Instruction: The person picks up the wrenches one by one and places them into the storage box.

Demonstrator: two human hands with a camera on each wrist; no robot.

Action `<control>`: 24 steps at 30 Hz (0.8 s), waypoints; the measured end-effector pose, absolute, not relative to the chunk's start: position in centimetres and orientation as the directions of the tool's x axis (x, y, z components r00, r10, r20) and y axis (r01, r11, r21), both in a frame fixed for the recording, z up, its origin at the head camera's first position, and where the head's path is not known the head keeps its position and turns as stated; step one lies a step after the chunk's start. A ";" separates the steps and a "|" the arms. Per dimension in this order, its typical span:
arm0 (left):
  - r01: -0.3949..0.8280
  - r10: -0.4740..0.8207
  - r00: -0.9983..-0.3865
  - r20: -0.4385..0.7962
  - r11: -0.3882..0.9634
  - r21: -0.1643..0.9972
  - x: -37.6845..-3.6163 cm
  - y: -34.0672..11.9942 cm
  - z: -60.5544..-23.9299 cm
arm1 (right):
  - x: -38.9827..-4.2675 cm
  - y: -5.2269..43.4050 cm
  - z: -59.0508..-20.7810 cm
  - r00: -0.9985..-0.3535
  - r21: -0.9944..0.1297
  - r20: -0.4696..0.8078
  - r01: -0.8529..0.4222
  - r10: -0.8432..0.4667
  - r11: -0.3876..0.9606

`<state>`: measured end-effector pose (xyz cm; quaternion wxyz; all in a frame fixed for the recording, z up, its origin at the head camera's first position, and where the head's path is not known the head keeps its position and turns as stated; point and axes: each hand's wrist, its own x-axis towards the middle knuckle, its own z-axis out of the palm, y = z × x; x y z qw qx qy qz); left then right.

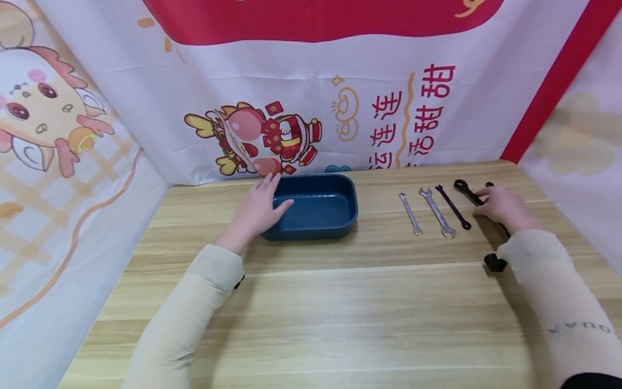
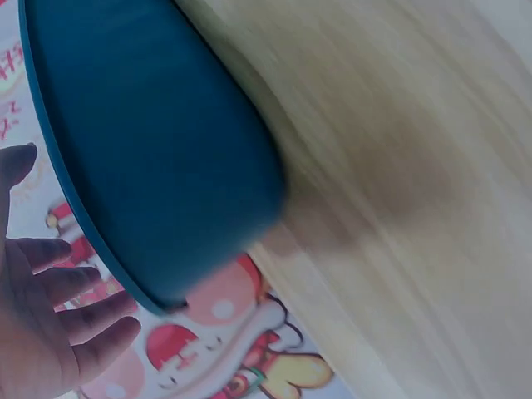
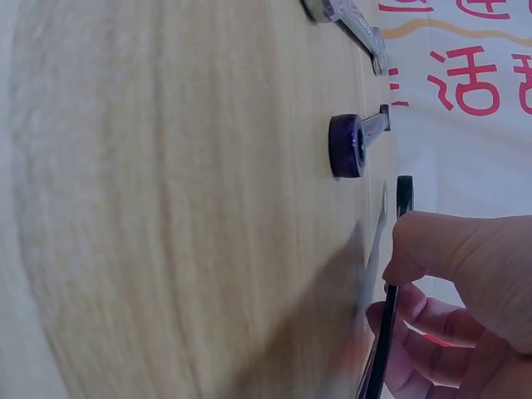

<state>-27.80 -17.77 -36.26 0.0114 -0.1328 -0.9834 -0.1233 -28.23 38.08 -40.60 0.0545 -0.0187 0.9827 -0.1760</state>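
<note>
My left hand [image 1: 259,208] is at the left end of a dark blue rectangular bin [image 1: 311,232], fingers extended along its rim and thumb spread over the inside. In the left wrist view the fingers look relaxed beside the bin wall [image 2: 158,150]. My right hand [image 1: 505,208] pinches a black wrench [image 1: 467,192] between thumb and fingers, its ring end pointing away to the left. The right wrist view shows this wrench [image 3: 405,193] raised over the wood. A dark tool end [image 1: 489,184] pokes out past the right fingers; the hand hides part of it.
Left of the right hand lie a purple wrench [image 1: 453,207], a larger silver wrench [image 1: 437,212] and a smaller silver wrench [image 1: 410,213], spaced apart on the wooden table [image 1: 340,313]. A printed cloth [image 1: 291,70] hangs behind the table's back edge, with more cloth at both sides.
</note>
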 end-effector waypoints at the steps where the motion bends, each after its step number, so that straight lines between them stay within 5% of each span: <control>1: 0.262 0.257 -0.965 0.053 0.933 0.245 -27.8 -18.2 -36.3 | -28.2 38.1 -40.6 -0.993 -0.352 -0.102 -0.020 -0.060 0.936; 24: 0.240 0.256 -0.965 -0.054 0.948 0.209 -26.6 -22.7 -37.6 | -28.3 37.6 -39.4 -0.991 -0.353 -0.097 -0.050 -0.090 0.934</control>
